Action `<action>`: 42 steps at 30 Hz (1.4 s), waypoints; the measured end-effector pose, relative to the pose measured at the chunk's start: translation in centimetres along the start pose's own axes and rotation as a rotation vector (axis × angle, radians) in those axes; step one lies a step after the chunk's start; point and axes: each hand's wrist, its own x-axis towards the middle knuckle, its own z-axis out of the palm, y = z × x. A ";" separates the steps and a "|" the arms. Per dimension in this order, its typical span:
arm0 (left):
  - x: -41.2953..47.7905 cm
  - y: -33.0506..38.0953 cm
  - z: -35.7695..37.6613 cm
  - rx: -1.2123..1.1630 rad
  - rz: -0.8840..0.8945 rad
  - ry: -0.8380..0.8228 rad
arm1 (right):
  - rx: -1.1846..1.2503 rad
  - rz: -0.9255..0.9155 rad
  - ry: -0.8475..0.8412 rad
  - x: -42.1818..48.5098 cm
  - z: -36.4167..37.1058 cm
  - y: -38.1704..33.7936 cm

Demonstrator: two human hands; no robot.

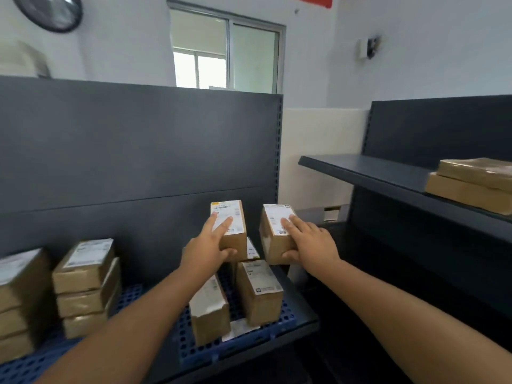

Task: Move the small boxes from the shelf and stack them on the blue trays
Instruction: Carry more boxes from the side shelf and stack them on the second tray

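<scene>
Two small brown cardboard boxes, one gripped per hand, above the blue perforated plastic tray (pixel 249 342).
Left hand (pixel 206 252) fingers clamp the box at 11 o'clock (pixel 231 231); right hand (pixel 311 242) fingers clamp the box at 1 o'clock (pixel 274 236).

Walls (pixel 415 65) pale, white-blue, with a cream lower band behind the gap between the shelving units. Sliding window (pixel 225 51), aluminium frame, straight beyond the gripped cartons; bright daylight through it. Round dark-rimmed clock (pixel 50 11) high up, left of the grip. Small wall-mounted fixture (pixel 368 47) up and right, blurred. Red banner edge (pixel 313 0) at the top. Dark grey shelving back panel (pixel 138 139) directly behind the grip; a second dark grey shelf unit (pixel 388 173) to its right.
</scene>
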 end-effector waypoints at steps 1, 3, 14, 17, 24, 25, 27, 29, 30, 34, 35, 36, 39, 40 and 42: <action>0.2 -1.1 -0.4 0.011 -0.023 0.002 | 0.016 -0.014 -0.006 1.1 0.4 -0.8; 0.6 -3.1 -0.9 0.027 -0.053 0.012 | 0.051 -0.036 -0.024 3.0 1.1 -2.1; 2.2 -9.1 1.1 0.089 -0.162 -0.059 | 0.107 -0.123 -0.108 10.3 6.2 -5.1; 2.1 -9.6 2.0 0.084 -0.174 -0.077 | 0.106 -0.131 -0.116 10.9 7.2 -5.3; 1.8 -10.3 3.5 0.068 -0.226 -0.104 | 0.103 -0.149 -0.181 11.8 8.7 -5.4; 1.8 -10.3 3.6 0.067 -0.224 -0.100 | 0.116 -0.145 -0.184 11.8 8.8 -5.4; 1.8 -10.2 3.6 0.067 -0.226 -0.088 | 0.137 -0.143 -0.184 11.9 8.9 -5.3; 1.7 -10.1 3.5 0.073 -0.236 -0.089 | 0.139 -0.147 -0.187 11.9 8.9 -5.1; 1.6 -10.1 3.5 0.081 -0.238 -0.092 | 0.136 -0.149 -0.189 11.9 8.9 -5.1; 1.3 -9.8 3.1 0.096 -0.234 -0.090 | 0.132 -0.148 -0.183 11.8 8.9 -4.9; 1.3 -9.7 3.0 0.098 -0.235 -0.089 | 0.130 -0.149 -0.183 11.8 8.8 -4.9; 1.3 -9.6 2.9 0.101 -0.236 -0.087 | 0.126 -0.151 -0.181 11.8 8.8 -4.9; 1.4 -9.3 2.6 0.106 -0.238 -0.081 | 0.111 -0.159 -0.178 11.7 8.6 -4.8; 1.4 -9.2 2.5 0.109 -0.235 -0.079 | 0.106 -0.162 -0.176 11.7 8.4 -4.8; 1.4 -9.0 2.3 0.116 -0.227 -0.074 | 0.097 -0.171 -0.169 11.6 8.2 -4.7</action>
